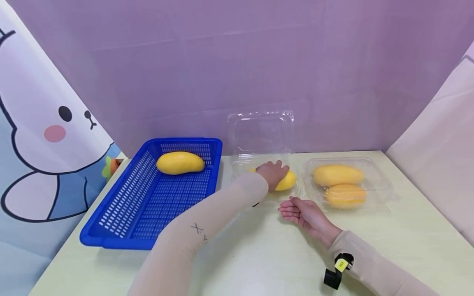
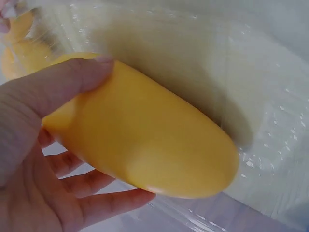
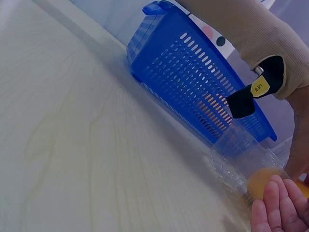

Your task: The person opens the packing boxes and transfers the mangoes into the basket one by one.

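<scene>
The mango [image 2: 154, 135] looks smooth with a soft sheen. Both boxes [image 1: 261, 137] are thin, glossy clear plastic; the basket [image 1: 122, 243] is smooth, perforated plastic with a slight shine. The table [image 1: 252, 263] has a smooth wood-grain surface, the backdrop [image 1: 240, 74] matt, creased cloth, the sleeves [image 3: 260, 38] matt fabric.

Yellow mango [image 2: 149, 130], blue basket [image 1: 122, 244], purple backdrop [image 1: 222, 61], beige sleeve [image 1: 222, 213], pale wood-grained table [image 3: 72, 145]

A basket [image 1: 163, 205] sits left of centre in the frame, one mango [image 1: 180, 163] in its far end. At centre, under the left hand [image 1: 272, 173], another mango [image 1: 287, 181] is over a box [image 1: 240, 166], its lid [image 1: 261, 137] behind; rightward, a second box [image 1: 377, 181] contains two mangoes [image 1: 338, 175].
</scene>
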{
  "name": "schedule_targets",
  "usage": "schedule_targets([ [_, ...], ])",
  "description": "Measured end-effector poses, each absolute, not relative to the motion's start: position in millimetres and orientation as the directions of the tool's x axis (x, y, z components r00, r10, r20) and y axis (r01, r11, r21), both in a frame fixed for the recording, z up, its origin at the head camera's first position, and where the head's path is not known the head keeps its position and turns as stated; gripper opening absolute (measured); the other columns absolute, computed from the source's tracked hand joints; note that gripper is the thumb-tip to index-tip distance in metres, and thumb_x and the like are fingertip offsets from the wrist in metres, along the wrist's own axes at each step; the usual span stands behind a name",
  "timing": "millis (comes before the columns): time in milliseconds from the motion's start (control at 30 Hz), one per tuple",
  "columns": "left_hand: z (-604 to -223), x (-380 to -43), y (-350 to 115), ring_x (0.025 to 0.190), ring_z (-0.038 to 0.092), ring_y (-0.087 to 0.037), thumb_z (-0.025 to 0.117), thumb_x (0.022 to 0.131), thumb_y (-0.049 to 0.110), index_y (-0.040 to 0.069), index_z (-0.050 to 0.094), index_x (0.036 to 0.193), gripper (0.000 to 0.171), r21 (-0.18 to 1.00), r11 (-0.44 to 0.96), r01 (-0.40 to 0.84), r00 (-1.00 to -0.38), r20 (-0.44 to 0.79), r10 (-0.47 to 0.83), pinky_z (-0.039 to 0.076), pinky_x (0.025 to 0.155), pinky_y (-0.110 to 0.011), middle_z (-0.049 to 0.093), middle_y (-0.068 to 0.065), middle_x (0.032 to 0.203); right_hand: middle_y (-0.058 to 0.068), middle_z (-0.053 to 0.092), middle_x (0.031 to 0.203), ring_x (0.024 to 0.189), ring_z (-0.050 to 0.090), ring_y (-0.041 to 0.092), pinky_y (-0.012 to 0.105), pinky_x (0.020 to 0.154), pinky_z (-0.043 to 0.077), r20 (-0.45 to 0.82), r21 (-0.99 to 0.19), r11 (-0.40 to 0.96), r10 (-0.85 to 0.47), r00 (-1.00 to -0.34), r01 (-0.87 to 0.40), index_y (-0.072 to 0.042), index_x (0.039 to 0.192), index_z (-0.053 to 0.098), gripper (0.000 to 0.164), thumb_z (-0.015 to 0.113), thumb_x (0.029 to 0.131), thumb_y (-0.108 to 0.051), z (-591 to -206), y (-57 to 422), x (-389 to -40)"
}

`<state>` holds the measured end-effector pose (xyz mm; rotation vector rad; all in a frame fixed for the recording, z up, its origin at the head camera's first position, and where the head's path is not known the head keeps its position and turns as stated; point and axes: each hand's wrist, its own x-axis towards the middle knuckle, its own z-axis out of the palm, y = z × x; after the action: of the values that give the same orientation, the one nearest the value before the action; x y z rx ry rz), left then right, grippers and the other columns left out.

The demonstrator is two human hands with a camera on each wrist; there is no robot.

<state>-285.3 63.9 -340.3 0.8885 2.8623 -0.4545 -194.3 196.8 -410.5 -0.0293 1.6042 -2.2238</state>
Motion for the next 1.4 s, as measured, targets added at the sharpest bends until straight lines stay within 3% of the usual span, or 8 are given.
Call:
schedule_targets([
  [400, -342, -295, 61, 0.099, 0.055, -0.02, 0.075, 0.077, 0.029, 0.016, 0.039, 0.137, 0.071, -0.26, 0.739, 0.621, -0.783, -0.179, 0.595, 0.05, 0.086, -0.031, 0.049, -0.004, 0.123, 0.005, 0.071, 0.084, 0.081, 0.068, 0.013, 0.023, 0.076, 0.055, -0.211, -0.918, -0.262, -0.313, -0.926, 0.297, -0.004, 0.089, 0.069, 0.037, 0.037, 0.102, -0.017, -412, 195, -196],
  [1100, -301, -287, 52, 0.099, 0.054, -0.018, 0.078, 0.074, 0.024, 0.018, 0.041, 0.135, 0.072, -0.135, 0.744, 0.654, -0.756, -0.155, 0.636, 0.047, 0.091, -0.028, 0.051, -0.002, 0.124, 0.005, 0.071, 0.084, 0.081, 0.068, 0.013, 0.024, 0.077, 0.055, -0.207, -0.922, -0.257, -0.307, -0.929, 0.29, -0.003, 0.088, 0.068, 0.037, 0.037, 0.102, -0.016, -413, 195, -195],
  [1400, -279, -283, 42, 0.103, 0.053, -0.017, 0.08, 0.073, 0.022, 0.017, 0.039, 0.139, 0.077, -0.153, 0.716, 0.681, -0.732, -0.158, 0.662, 0.046, 0.093, -0.029, 0.053, -0.002, 0.124, 0.004, 0.071, 0.084, 0.079, 0.068, 0.012, 0.022, 0.076, 0.054, -0.199, -0.927, -0.251, -0.303, -0.932, 0.28, -0.004, 0.088, 0.069, 0.036, 0.038, 0.102, -0.017, -413, 194, -196],
])
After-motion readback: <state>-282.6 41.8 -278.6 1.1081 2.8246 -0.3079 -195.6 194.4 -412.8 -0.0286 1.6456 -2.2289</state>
